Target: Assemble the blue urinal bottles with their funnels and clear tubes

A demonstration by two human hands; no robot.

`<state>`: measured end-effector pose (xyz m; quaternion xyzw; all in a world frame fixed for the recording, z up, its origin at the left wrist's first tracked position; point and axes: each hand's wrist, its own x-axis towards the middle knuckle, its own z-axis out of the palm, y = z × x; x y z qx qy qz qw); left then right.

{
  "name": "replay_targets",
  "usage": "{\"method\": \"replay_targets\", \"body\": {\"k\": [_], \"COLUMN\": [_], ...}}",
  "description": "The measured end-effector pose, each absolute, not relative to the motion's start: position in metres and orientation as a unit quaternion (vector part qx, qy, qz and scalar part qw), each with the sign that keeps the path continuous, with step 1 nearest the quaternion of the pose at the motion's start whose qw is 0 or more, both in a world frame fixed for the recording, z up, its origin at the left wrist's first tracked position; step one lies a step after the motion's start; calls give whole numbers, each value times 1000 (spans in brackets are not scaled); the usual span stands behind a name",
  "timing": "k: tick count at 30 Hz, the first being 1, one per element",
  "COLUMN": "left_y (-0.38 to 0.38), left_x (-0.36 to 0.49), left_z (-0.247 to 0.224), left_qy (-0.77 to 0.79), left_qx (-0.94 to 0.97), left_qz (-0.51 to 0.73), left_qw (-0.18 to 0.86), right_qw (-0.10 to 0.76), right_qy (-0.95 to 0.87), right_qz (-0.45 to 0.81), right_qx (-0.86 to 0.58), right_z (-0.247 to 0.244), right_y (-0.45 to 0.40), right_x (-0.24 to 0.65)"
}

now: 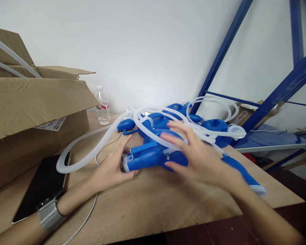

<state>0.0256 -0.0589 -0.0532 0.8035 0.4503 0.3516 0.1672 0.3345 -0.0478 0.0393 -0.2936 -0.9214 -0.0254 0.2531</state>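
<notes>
A blue plastic vessel with a wide spout (145, 157) lies on its side on the wooden table (153, 200). My left hand (112, 166) holds the spout's end near its clear cap. Spread wide, the fingers of my right hand (193, 154) rest on the vessel's round body. Clear corrugated tubes (91, 149) loop over it and run toward the left. Several more blue vessels (214, 131) with tubes lie heaped behind it.
An open cardboard box (38, 109) stands at the left with tubes hanging out. A dark tablet (43, 183) and a white cable lie beside it. A water bottle (102, 106) stands by the wall. Blue shelf beams (277, 95) rise at the right.
</notes>
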Motion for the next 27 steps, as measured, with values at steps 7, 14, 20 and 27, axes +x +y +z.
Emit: {"method": "replay_targets", "body": {"k": [7,14,20,27], "left_y": [-54,-55,-56,-54], "left_x": [17,16,13,-5], "left_z": [-45,-45,-44,-47], "left_qy": [407,405,387,431], "left_qx": [737,733,752,745], "left_qz": [496,514,489,484], "left_qw": [212,187,213,160], "right_qw": [226,331,322,321], "right_qy": [-934,-851,-851,-857], "right_qz": [-133,-354,-385,-393], "right_qx": [-242,-203,-158,-88], "right_z": [-10,-26,-26,-15], "right_y": [-45,-6,4,6], "right_x": [239,257,275,284]}}
